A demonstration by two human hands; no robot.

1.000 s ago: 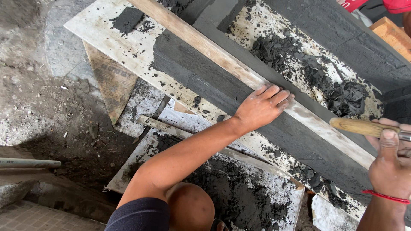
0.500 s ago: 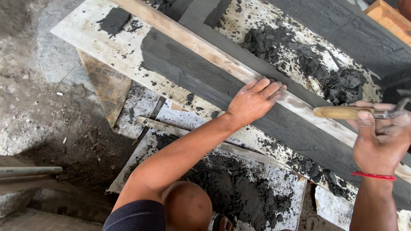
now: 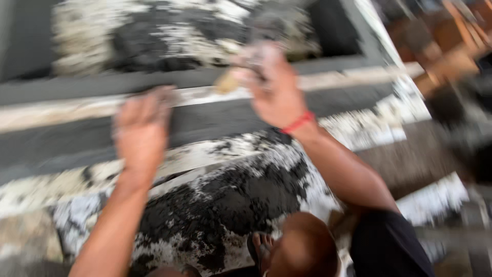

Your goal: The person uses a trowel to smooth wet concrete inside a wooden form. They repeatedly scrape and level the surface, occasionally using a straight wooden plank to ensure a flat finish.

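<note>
Although the frame was heavily blurred by motion, we found the right hand (image 3: 274,90) clenched around a tool with a pale wooden handle (image 3: 228,81), the handle end projecting from the fist toward the left. Whatever blade the tool carried lay hidden behind the fingers and the blur; we could not tell its form. A red band (image 3: 299,122) circled that wrist. The left hand (image 3: 141,131) was released, fingers spread flat, resting on or just above the dark grey mortar strip (image 3: 215,119) that ran across the boards from left edge to right edge.

We judged the tool light and rigid, its wood dry enough to grip but liable to turn slick where wet mortar had smeared it; the middle of the handle appeared the sound place to hold. The strip we judged soft, heavy and easily marred by any firm press.

The tool sat just above the far edge of the strip, beside the pale wooden batten (image 3: 72,110), near the left hand but apart from it. Loose dark mortar (image 3: 230,200) lay heaped on the stained white sheet (image 3: 369,128) nearer our knees.
</note>
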